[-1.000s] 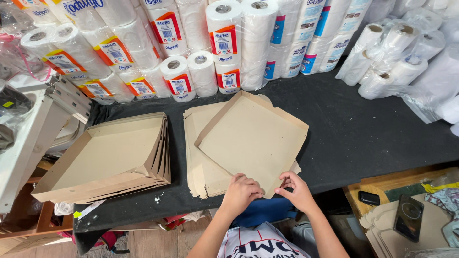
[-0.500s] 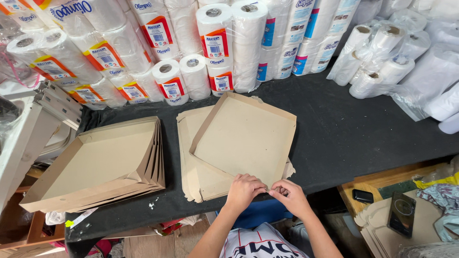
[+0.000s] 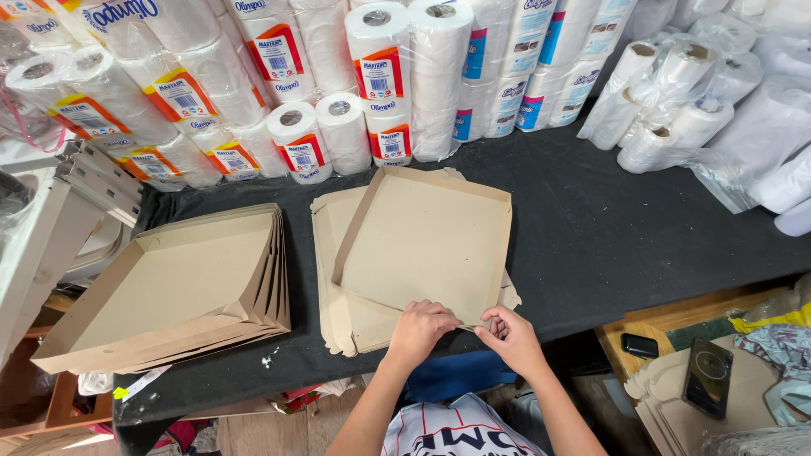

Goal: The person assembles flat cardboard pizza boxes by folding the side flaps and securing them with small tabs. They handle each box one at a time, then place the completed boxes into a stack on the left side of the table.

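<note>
A brown cardboard box tray (image 3: 427, 245) with raised side walls lies on a pile of flat cardboard blanks (image 3: 338, 279) on the black table (image 3: 608, 228). My left hand (image 3: 422, 329) and my right hand (image 3: 507, 336) meet at the tray's near edge, both pinching the near flap between fingers and thumbs. To the left sits a nested stack of folded cardboard trays (image 3: 182, 287).
Wrapped paper rolls with red and blue labels (image 3: 380, 76) line the back of the table, and clear-wrapped white rolls (image 3: 701, 110) fill the right. A white metal frame (image 3: 51, 219) stands at left. A lower wooden surface at right holds two phones (image 3: 708, 376).
The tray's side walls now stand up where it lay flatter a second ago. My hands have come together at its near edge and closed on the flap.
</note>
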